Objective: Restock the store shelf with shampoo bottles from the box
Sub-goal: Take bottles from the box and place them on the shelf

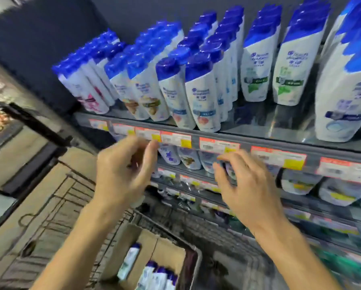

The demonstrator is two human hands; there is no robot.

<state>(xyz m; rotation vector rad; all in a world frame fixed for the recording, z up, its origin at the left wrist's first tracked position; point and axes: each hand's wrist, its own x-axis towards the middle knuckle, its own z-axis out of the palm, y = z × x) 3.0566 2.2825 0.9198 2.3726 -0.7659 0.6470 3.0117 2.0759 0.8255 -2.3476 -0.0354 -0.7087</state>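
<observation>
We judge the step in hand to be the reach between placements: both hands are raised in front of the shelf's front edge [217,136] and carry no bottle. To do it well, we would drop to the box [133,243] below, take one shampoo bottle by its body, and stand it upright, label forward, at the front edge of the shelf where the rows sit back, as they do toward the right end in front of the green-labelled bottles [256,76]. Matching the label colour to the row matters, since the rows are sorted by variety.

Our left hand [121,174] hovers just below the price tags [175,139], its fingers [152,151] loosely curled and relaxed, holding nothing we can see; motion blur softens the tips, so any light touch on the tag strip cannot be told. Our right hand [246,185] is spread, fingers slightly bent, near the lower shelf's bottles [188,158] but apparently gripping none.

The shelved shampoo bottles [202,91] stand in packed rows along the upper shelf, blue caps up. More bottles in the box [154,275] lie at the bottom, in a wire cart [188,243] beside the shelving.
</observation>
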